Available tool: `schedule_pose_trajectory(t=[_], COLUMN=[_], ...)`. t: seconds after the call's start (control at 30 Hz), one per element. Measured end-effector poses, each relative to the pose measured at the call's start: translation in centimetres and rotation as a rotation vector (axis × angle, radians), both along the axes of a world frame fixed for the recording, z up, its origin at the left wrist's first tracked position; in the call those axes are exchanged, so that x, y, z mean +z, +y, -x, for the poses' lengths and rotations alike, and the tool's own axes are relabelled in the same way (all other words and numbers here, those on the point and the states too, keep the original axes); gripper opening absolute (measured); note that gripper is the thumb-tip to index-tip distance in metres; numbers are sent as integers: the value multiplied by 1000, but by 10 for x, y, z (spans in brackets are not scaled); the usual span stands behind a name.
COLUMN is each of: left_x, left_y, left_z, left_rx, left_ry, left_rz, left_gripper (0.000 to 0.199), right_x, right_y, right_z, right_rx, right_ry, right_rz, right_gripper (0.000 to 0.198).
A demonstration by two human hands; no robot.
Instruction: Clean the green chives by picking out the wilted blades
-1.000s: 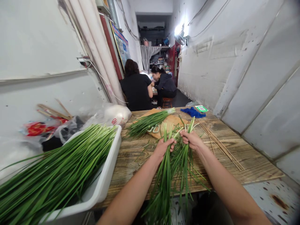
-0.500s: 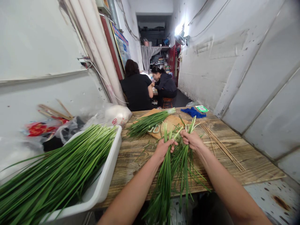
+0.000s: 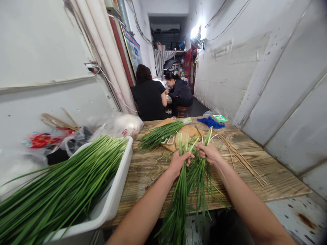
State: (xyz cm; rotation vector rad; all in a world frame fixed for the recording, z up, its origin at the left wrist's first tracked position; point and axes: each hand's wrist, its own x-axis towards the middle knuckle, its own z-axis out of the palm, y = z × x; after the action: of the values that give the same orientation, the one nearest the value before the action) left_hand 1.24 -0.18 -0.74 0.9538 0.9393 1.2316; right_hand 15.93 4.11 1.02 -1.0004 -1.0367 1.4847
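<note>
Over a plank table (image 3: 276, 185), a worker's bare hands grip two bunches of long green stalks, almost unmoved from half a second earlier. The left hand (image 3: 178, 162) is closed around the left bunch (image 3: 182, 190), pale cut ends upward; the right hand (image 3: 211, 153) clasps the smaller right bunch (image 3: 201, 182) just beside it. Neither has been set down, which suggests the handling is paused mid-step, or moving too finely to show. Both bunches lie against the near part of the table, their leaves trailing toward its edge.

Much stays out of sight. The right fingertips (image 3: 198, 145) are beside a pale stalk leaning out of the left bunch — whether they touch it cannot be told. Curled fingers cover the stalks inside each grip, so no count is possible, and the left bunch's lowest leaves meet the bottom of the frame. In the white tub (image 3: 121, 180), more stalks (image 3: 74, 173) run off the left side.

Beyond the hands, a separate bunch (image 3: 165, 133) lies across a tan board (image 3: 190, 130), near pale loops (image 3: 167, 139) that look like scissor handles — any blades are hidden. In the background, two people (image 3: 149, 98) sit close together, their work too small to make out.
</note>
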Motion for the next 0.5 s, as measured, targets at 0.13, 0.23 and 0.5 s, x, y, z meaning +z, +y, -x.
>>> schedule_pose_trajectory(t=[0.13, 0.23, 0.5], left_x=[1, 2, -5], left_y=[0, 0, 7], left_z=[1, 3, 6], left_rx=[-9, -14, 6], left_ry=[-7, -12, -53], left_rz=[3, 20, 41], left_gripper=[31, 31, 29], right_x=[-1, -1, 4], right_y=[1, 4, 18], right_z=[0, -2, -24], right_rx=[-13, -12, 128], right_ry=[15, 57, 343], right_rz=[14, 50, 151], right_gripper=[23, 24, 19])
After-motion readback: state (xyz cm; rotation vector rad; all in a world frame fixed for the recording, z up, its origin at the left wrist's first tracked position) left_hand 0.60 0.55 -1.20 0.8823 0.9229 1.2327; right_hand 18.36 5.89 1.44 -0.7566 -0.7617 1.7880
